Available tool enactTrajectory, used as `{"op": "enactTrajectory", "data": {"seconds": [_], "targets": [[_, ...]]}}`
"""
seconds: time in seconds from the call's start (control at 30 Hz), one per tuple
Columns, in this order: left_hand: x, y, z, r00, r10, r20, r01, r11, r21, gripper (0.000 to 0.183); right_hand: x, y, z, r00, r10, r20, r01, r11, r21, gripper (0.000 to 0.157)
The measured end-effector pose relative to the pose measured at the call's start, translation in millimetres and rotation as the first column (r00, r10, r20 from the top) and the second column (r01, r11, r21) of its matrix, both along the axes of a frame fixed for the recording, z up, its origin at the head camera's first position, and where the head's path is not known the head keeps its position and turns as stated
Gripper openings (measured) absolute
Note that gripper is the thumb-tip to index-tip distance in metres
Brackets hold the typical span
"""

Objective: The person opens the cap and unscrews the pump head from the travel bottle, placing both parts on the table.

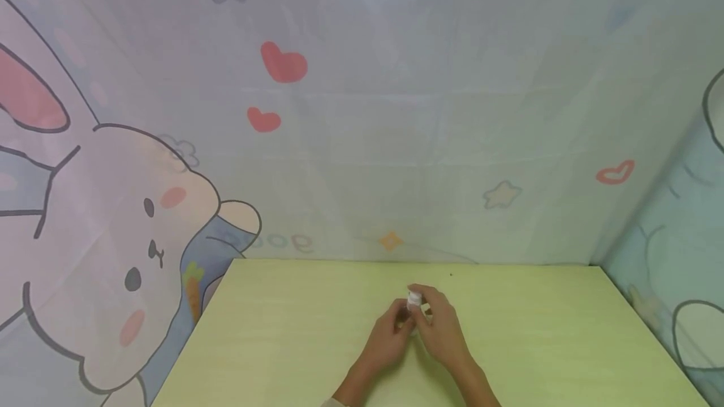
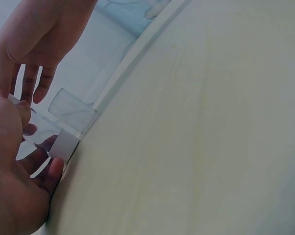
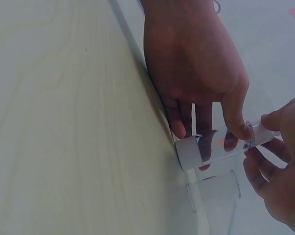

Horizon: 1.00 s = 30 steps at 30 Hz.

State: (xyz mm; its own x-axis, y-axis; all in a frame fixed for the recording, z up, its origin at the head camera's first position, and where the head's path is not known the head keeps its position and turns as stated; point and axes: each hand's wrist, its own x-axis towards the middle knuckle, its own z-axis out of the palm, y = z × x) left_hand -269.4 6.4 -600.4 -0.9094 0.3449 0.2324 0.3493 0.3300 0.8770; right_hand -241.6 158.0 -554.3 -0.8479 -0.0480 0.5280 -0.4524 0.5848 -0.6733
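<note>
A clear cylindrical bottle (image 3: 216, 152) with a white base band (image 3: 189, 153) and a white cap (image 1: 415, 298) stands close over the table between both hands. My left hand (image 1: 390, 339) grips its clear body, thumb near the top and fingers wrapped behind. Higher up, my right hand (image 1: 444, 330) pinches the white cap between thumb and finger, its other fingers spread below. Beside the bottle is a clear open cup (image 2: 71, 110), right by the base in both wrist views. In the head view the hands hide most of the bottle.
The pale yellow-green table (image 1: 294, 325) runs back to a cloth backdrop (image 1: 362, 143) printed with hearts, stars and a rabbit. Another printed cloth (image 1: 692, 225) hangs along the right side. A tiny dark speck (image 1: 451, 274) lies near the table's far edge.
</note>
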Motion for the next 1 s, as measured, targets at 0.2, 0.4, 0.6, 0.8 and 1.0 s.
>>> {"op": "enactTrajectory", "data": {"seconds": [0.2, 0.4, 0.6, 0.8, 1.0], "targets": [[1.5, 0.2, -1.1, 1.000, -0.006, 0.015, 0.006, 1.000, -0.003, 0.029, 0.8, -0.2, -3.2, 1.000, 0.004, -0.019, -0.004, 1.000, 0.002, 0.037], [-0.3, 0.1, -0.3, 1.000, -0.014, 0.010, 0.014, 1.000, 0.008, 0.029, 0.1, -0.1, -1.8, 0.999, 0.007, -0.044, -0.007, 1.000, 0.015, 0.036], [-0.3, -0.5, 0.9, 1.000, -0.011, 0.010, 0.011, 1.000, 0.013, 0.026, 0.2, -1.0, 1.1, 1.000, 0.003, -0.007, -0.003, 1.000, -0.011, 0.034], [1.4, -0.7, 1.4, 1.000, -0.005, -0.014, 0.005, 1.000, 0.004, 0.024, -0.1, -1.8, 1.0, 1.000, 0.005, 0.024, -0.004, 0.999, -0.048, 0.036], [1.8, -0.4, 1.6, 1.000, -0.008, -0.015, 0.009, 1.000, 0.007, 0.025, -1.4, -2.4, -0.9, 1.000, -0.010, -0.008, 0.010, 1.000, -0.013, 0.036]]}}
